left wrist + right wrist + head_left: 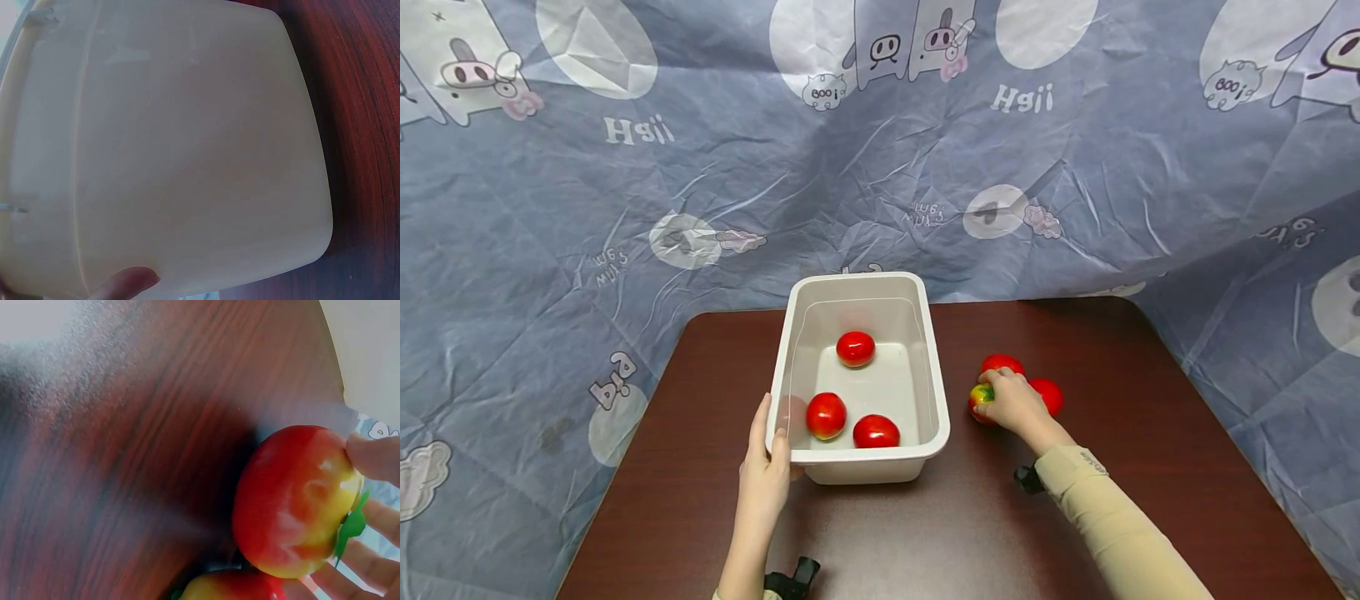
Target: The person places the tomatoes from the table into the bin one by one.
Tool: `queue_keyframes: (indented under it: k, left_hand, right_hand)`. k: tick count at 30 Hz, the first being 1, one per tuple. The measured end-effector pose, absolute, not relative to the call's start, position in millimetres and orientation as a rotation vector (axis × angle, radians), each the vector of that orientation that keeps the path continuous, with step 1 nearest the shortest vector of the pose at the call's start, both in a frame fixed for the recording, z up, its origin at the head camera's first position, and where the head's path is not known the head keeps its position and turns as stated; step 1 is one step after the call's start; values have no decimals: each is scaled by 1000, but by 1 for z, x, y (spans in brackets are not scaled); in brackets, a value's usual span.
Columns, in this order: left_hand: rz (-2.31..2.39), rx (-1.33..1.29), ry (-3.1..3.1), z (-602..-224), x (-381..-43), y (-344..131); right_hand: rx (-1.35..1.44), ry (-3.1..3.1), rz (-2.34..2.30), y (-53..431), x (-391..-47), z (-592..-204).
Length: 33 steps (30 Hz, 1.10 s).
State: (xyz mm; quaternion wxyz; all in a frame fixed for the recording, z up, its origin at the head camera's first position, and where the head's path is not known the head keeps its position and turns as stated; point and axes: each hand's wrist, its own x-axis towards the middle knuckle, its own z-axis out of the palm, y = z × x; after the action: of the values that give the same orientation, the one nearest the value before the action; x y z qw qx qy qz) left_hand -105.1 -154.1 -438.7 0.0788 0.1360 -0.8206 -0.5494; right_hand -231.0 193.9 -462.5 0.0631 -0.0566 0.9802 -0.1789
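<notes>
A white plastic bin (pixel 792 333) stands on the table, with three red tomatoes inside: one toward the back (pixel 855 348), one near left (pixel 826 416) and one near right (pixel 876 432). My left hand (pixel 763 475) grips the bin's near left corner; the left wrist view shows a fingertip (pixel 134 281) against its wall. Right of the bin, my right hand (pixel 1018 406) holds a red-and-yellow tomato (pixel 290 503) with a green leafy top, fingers and thumb around that end. Two more tomatoes lie close by, one behind (pixel 1002 363) and one to the right (pixel 1047 397), partly hidden by the hand.
The dark brown wooden table (pixel 700 417) reaches back to a blue printed cloth (pixel 865 183) hanging behind it. A black strap mount (pixel 1028 479) sits at my right wrist and another (pixel 793 579) at my left.
</notes>
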Motion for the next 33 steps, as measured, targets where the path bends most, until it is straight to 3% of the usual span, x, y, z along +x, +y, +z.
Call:
queue_keyframes:
  k: [33]
  left_hand:
    - [-1645,406,-2463,-438,-104,-154]
  right_hand:
    - [-250,2952,-532,179,-221,-467]
